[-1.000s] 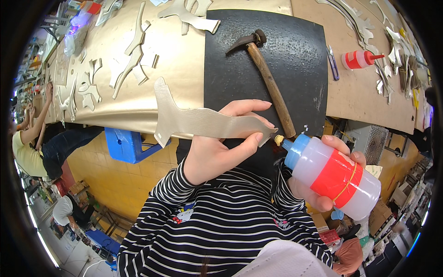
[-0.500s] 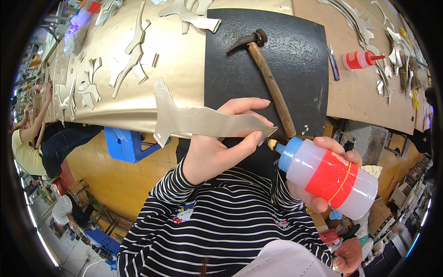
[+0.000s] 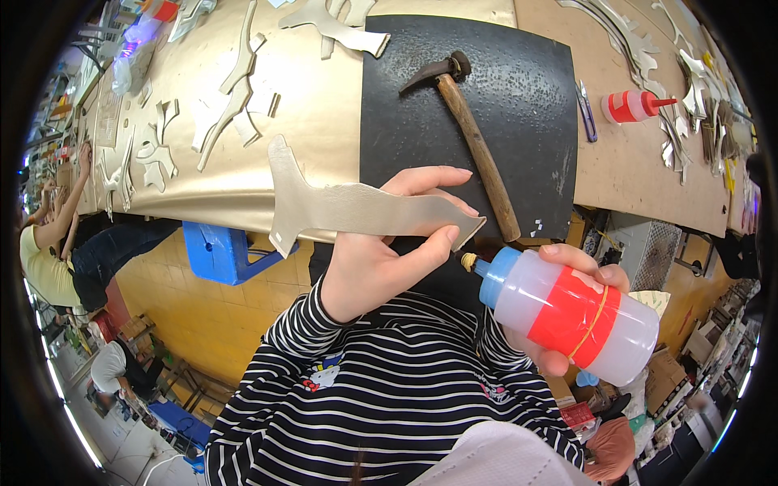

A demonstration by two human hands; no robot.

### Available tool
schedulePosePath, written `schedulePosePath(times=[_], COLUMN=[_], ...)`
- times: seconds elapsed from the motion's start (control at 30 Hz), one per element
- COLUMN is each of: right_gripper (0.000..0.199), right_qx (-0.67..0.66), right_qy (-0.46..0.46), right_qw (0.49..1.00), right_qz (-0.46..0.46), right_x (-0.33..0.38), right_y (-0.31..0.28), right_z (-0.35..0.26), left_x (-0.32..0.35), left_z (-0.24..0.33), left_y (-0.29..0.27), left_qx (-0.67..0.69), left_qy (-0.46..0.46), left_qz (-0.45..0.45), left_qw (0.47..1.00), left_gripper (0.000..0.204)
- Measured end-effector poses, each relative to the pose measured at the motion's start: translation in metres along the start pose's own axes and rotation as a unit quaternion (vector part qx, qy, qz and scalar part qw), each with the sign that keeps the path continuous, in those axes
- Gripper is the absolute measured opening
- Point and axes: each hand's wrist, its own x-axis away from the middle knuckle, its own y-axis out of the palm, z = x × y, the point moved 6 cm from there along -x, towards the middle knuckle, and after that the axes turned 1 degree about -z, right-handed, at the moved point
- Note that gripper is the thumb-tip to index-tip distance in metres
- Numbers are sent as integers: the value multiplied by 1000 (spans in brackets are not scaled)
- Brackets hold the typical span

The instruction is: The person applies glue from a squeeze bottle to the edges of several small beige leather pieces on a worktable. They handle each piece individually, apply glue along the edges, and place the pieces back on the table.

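Observation:
My left hand (image 3: 369, 271) pinches the narrow end of a pale gold, leather-like cut piece (image 3: 332, 209) between thumb and fingers. Its wider, forked end points left over the table edge. My right hand (image 3: 587, 266) wraps around a squeeze bottle (image 3: 571, 312) of translucent plastic with a blue cap, a red band and a rubber band. The bottle lies tilted, its yellowish-tipped nozzle (image 3: 469, 261) just below the narrow end of the piece, with a small gap between them. Part of the right palm is hidden behind the bottle.
A wooden-handled hammer (image 3: 478, 150) rests on the black mat (image 3: 397, 130). Right of it lie a purple-handled cutter (image 3: 587, 113) and a red-and-white bottle (image 3: 628, 106). Several cut pieces (image 3: 235, 101) are spread at left. A blue stool (image 3: 219, 253) stands below; another person (image 3: 57, 251) works far left.
The bottle in my right hand has shifted slightly left and down, so its nozzle has dropped below the end of the piece. My left hand is almost still.

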Motion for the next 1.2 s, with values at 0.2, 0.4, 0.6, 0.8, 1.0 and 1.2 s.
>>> schedulePosePath(times=[0.2,0.4,0.6,0.8,1.0,1.2], right_gripper=[92,92,87,83,91,87], right_qx=[-7,16,55,68,11,41], right_qy=[-20,-1,4,35,27,15], right_qw=[1000,1000,998,992,996,998], right_qz=[21,-21,-41,-96,-80,-45], right_x=[1,3,3,-1,-2,3], right_y=[-1,-2,-3,1,0,-3], right_z=[1,1,1,-1,0,3], left_x=[0,0,0,2,2,3], left_z=[-1,-1,-3,-6,-6,-6], left_y=[1,0,-1,-1,-1,-2], left_qx=[19,19,18,53,62,64], left_qy=[-15,-13,-10,-24,-34,-36], left_qz=[3,11,18,29,33,26], left_qw=[1000,1000,1000,998,997,997], left_gripper=[45,45,44,43,43,44])
